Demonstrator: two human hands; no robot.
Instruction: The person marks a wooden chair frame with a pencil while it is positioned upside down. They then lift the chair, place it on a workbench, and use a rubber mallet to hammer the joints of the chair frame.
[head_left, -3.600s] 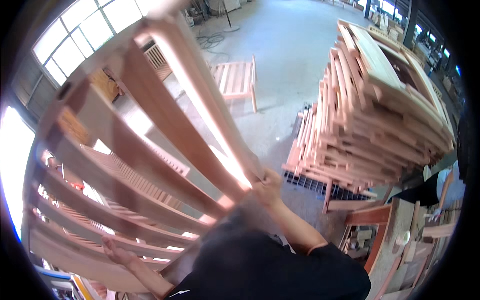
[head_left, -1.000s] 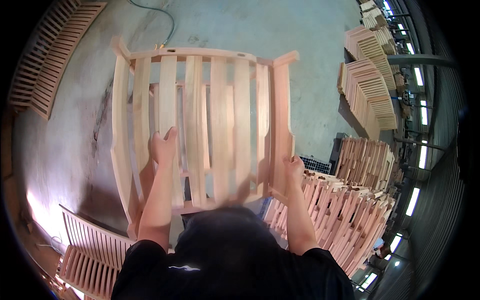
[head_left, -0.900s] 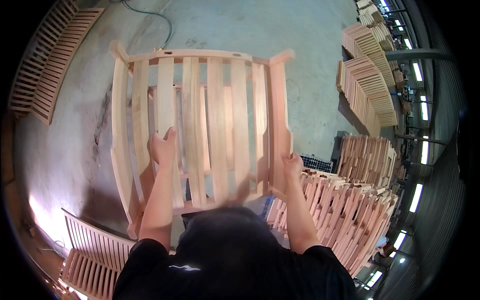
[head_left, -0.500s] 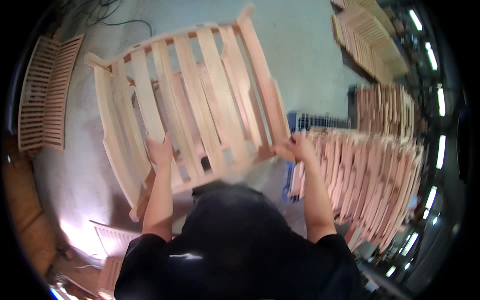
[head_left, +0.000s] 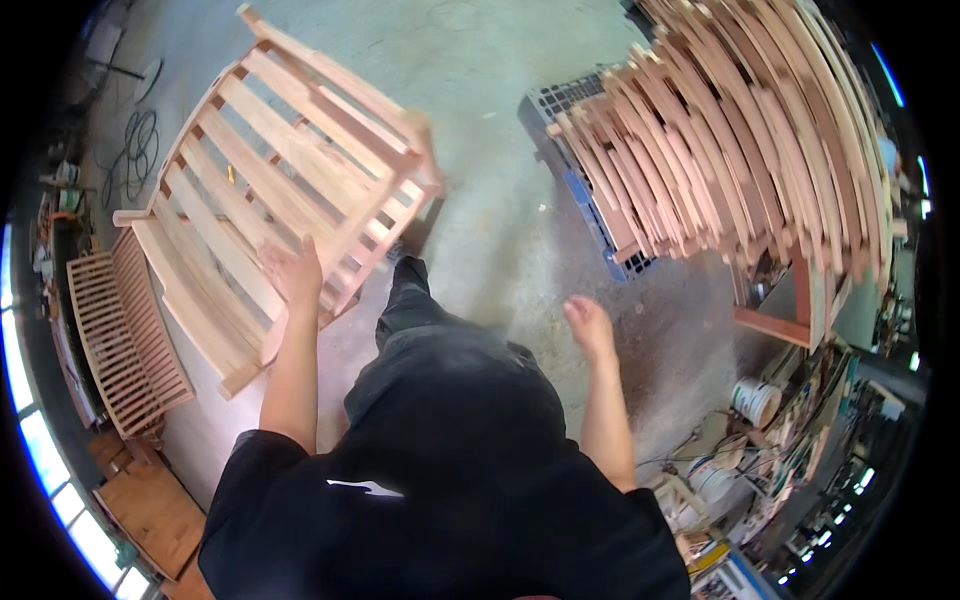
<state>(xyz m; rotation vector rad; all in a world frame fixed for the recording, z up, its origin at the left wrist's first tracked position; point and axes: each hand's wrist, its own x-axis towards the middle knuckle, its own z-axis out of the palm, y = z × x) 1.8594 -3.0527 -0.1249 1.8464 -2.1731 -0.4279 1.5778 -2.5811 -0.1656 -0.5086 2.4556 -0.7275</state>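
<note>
A large pale wooden slatted frame (head_left: 290, 175), bench-like with wide slats and end rails, rests tilted at the left on the floor. More slats show through its gaps and below its near end. My left hand (head_left: 292, 270) is over its near edge, with fingers stretched out and nothing held; whether it touches the wood I cannot tell. To the right, my right hand (head_left: 590, 325) hangs apart from everything. Its fingers are loosely curled and hold nothing visible.
A tall stack of wooden parts (head_left: 710, 160) stands at the right on a blue-black plastic pallet (head_left: 590, 215). Another slatted wooden bench (head_left: 130, 330) is at the far left. White buckets (head_left: 755, 400) and clutter fill the lower right. A dark cable (head_left: 132, 150) coils at the upper left.
Both hands held the slatted frame before; my right hand has let go and my left has opened. The frame now sits farther left and turned. My view has swung around, bringing the stack nearer.
</note>
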